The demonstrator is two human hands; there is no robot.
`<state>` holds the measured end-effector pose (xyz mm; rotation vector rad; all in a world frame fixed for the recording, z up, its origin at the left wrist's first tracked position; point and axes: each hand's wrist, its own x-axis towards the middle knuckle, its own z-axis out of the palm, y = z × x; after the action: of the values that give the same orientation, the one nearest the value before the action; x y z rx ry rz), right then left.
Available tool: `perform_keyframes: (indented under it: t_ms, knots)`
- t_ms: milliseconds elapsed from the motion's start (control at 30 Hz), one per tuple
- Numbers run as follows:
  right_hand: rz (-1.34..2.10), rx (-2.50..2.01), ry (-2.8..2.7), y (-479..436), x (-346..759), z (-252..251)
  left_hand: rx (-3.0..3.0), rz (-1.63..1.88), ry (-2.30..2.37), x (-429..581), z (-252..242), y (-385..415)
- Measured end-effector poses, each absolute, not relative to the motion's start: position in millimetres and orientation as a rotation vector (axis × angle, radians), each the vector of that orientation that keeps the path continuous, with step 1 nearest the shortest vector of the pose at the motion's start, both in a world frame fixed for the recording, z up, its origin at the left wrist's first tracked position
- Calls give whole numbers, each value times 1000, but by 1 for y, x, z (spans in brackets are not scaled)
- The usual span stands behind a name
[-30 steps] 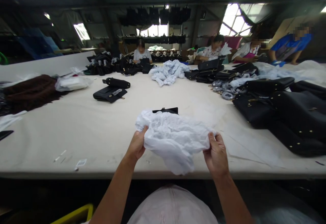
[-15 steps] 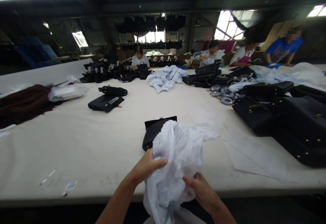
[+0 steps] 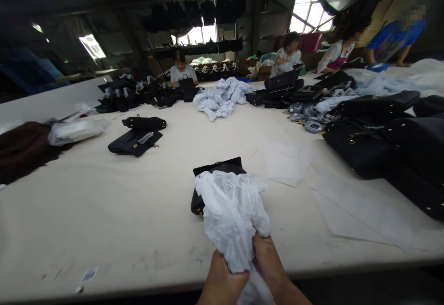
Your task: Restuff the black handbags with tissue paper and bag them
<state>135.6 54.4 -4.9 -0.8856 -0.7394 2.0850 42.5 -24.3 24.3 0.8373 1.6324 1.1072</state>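
A crumpled, thin white sheet [image 3: 231, 208], like tissue paper or soft plastic, is bunched between my hands near the table's front edge. My left hand [image 3: 225, 277] is closed around its lower part, thumb across the front. Close beside it on the right, my right hand [image 3: 269, 261] also grips the bunched sheet. The sheet's far end spreads loosely over a black handbag [image 3: 222, 167] lying on the table. The bag's upper edge and left corner show; the rest is hidden under the sheet.
Another black bag [image 3: 135, 142] lies to the left. Piled black bags [image 3: 364, 145] and flat white sheets [image 3: 360, 208] are on the right. A light-blue crumpled heap [image 3: 222, 96] sits further back. Brown furry material [image 3: 26, 152] lies far left. Several people work along the far side.
Both hands have come closer together and lower, gathering the white sheet into a narrower bunch. More of the sheet's far end has sunk toward the bag. The view has tilted down.
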Motion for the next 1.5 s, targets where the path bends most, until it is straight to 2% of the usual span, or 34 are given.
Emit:
perform_keyframes:
  t_ms: [267, 567, 767, 867, 1000, 1133, 1233, 1367, 1500]
  knots:
    - [2038, -916, -405, 93, 193, -5, 311, 1311, 1489, -21, 43, -37]
    - [2168, -807, -709, 54, 172, 8, 745, 883, 1014, 13, 49, -8]
    - [2440, -457, -962, 69, 201, 22, 858, 694, 1307, 2, 43, -11]
    - [2381, -577, -1063, 69, 200, 30, 1048, 614, 1272, 2, 43, -10]
    - [2362, -778, -847, 54, 186, 30, 976, 567, 1147, 4, 46, -14]
    - [2517, -801, -486, 32, 182, 24, 897, 679, 1132, -3, 55, -24]
    - [2693, -757, -320, 15, 183, 24, 943, 587, 1049, -6, 65, -34]
    - [2786, -745, -372, 2, 185, 25, 1021, 420, 1058, -3, 73, -41]
    - [2883, -759, -481, 2, 186, 23, 1162, 418, 953, 4, 70, -40]
